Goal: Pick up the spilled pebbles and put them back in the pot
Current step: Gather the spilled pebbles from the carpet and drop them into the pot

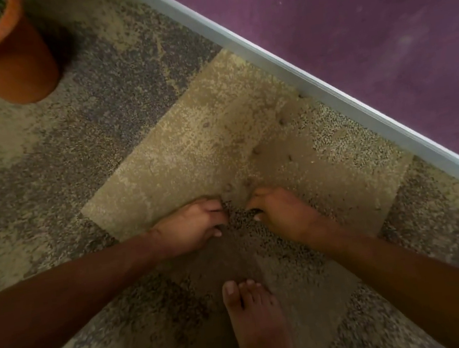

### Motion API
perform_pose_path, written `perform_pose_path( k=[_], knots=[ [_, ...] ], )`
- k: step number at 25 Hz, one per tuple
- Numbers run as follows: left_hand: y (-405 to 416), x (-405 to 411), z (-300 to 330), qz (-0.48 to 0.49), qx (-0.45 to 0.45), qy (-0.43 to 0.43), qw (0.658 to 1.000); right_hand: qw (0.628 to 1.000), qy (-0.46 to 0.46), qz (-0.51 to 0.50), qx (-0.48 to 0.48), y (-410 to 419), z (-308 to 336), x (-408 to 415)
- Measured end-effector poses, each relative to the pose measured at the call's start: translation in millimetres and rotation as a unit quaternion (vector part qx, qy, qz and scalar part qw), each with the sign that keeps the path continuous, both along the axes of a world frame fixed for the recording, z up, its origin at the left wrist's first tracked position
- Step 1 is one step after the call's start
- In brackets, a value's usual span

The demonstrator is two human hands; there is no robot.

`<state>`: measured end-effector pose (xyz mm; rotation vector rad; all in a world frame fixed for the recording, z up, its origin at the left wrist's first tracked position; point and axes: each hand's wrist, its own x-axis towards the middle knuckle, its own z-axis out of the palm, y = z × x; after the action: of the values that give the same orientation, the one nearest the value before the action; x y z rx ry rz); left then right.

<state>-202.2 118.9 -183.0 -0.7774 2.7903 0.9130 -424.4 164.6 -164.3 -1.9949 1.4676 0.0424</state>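
Presently, scattered pebbles (282,121) lie on the carpet (190,155) beyond both hands. Left hand (193,227) and right hand (282,213) are curled fingers-down; contents cannot be told. Pot (4,62) stands well apart: risk of pebbles dropped in carrying, or overlooked against speckled pile.

Terracotta-orange pot (5,65), mottled tan-grey carpet (124,106), seemingly purple wall (363,22)
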Motion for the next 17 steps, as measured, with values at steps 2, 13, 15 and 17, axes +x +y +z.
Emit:
perform_pose_path(
  k=[2,13,15,17],
  knots=[
    [-2.2,1.8,-0.8,0.041,0.028,0.019,0.999,0.999,-0.022,-0.046,-0.01,1.2,1.9,-2.9],
    [-30.5,-49.6,11.6,0.123,-0.013,-0.016,0.992,0.996,0.027,-0.083,-0.018,-40.9,6.3,5.8],
    [-29.9,-48.6,8.1,0.125,-0.028,-0.028,0.991,0.996,0.04,-0.068,-0.036,-38.3,3.6,8.8],
    [-36.8,-49.1,7.6,0.137,-0.03,-0.039,0.989,0.995,0.008,-0.087,-0.057,-35.0,3.1,8.0]
  ],
)
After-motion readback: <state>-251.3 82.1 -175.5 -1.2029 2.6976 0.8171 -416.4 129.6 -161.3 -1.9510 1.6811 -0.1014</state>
